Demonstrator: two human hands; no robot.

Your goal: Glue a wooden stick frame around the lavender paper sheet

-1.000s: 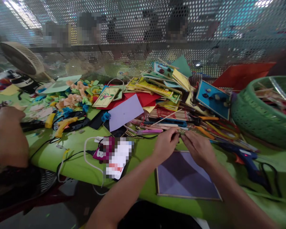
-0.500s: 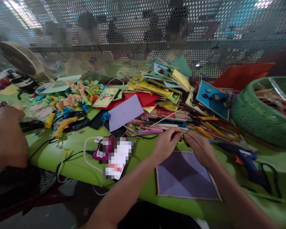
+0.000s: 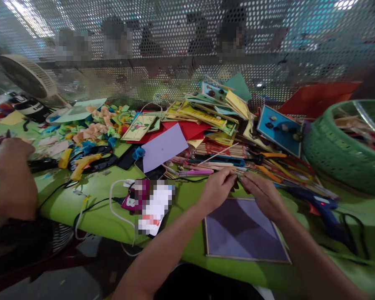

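My left hand (image 3: 219, 187) and my right hand (image 3: 260, 191) meet over the far edge of a purple panel (image 3: 242, 231) framed with thin sticks, which lies flat on the green table (image 3: 187, 246). Fingers of both hands are pinched close together. Whatever is between the fingertips is small and mostly hidden; only a dark bit shows. Right of the panel rests a blue glue gun (image 3: 328, 212) with an orange trigger and a red light. Beyond my fingers lie a pink-purple pen-like tool (image 3: 196, 172) and several thin sticks.
A green woven basket (image 3: 346, 158) stands at right. Decorated cards (image 3: 206, 114) are heaped at the back, near a lilac sheet (image 3: 164, 148). A phone (image 3: 156, 210) and cables lie left of my arm. Another person's hand (image 3: 12, 150) works at far left, by yellow glue guns (image 3: 86, 164).
My fingertips have shifted slightly, still pinched together above the purple panel. The other person's hand at the left has moved a little. The things on the table lie as before.
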